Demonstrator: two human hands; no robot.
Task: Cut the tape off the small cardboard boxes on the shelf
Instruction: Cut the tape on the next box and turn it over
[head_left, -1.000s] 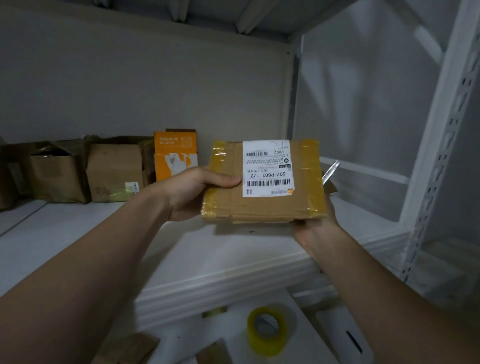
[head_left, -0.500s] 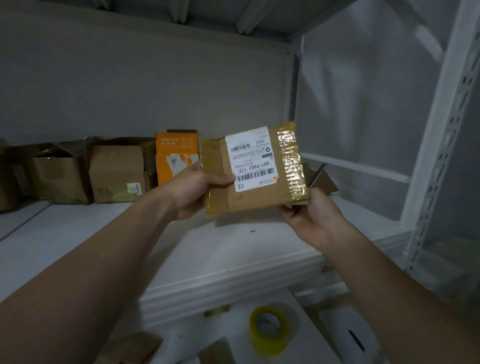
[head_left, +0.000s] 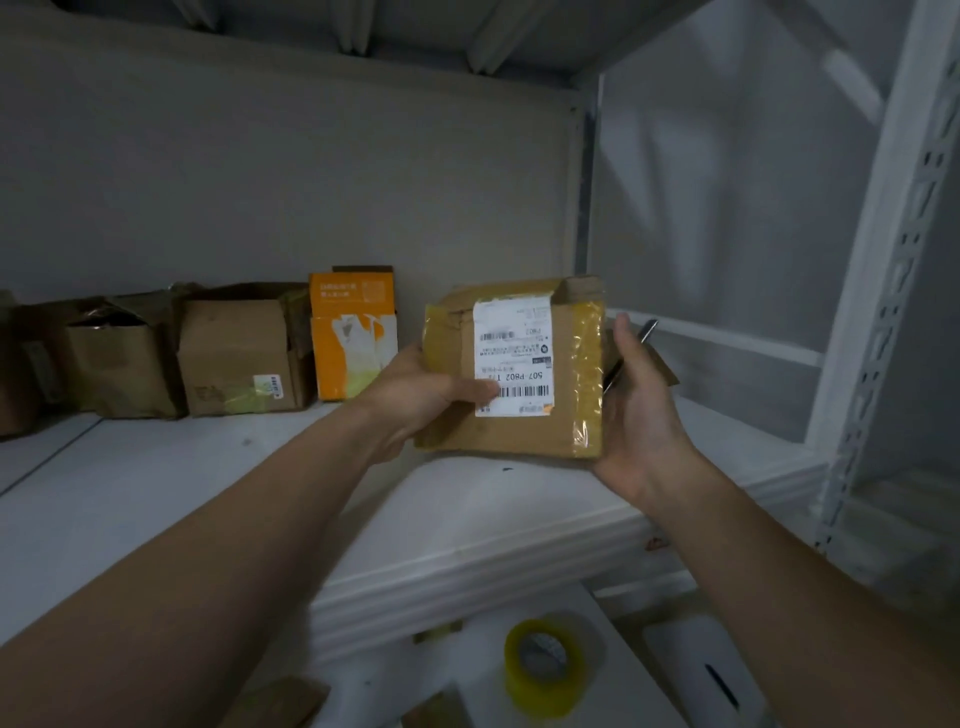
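The taped box (head_left: 519, 431) is being grasped by the left hand (head_left: 415, 397) and braced by the right hand (head_left: 641, 410), blade (head_left: 649, 330) clenched in its grip, seemingly for cutting.

1 yellow tape roll (head_left: 545, 688) on a white lower surface (head_left: 384, 680), cardboard scrap (head_left: 280, 701) well left of it

The small brown cardboard box (head_left: 519, 434) has shiny yellow tape (head_left: 587, 364) and a white paper label (head_left: 514, 353) with black stripes. The tall card box (head_left: 353, 332) is orange and white.
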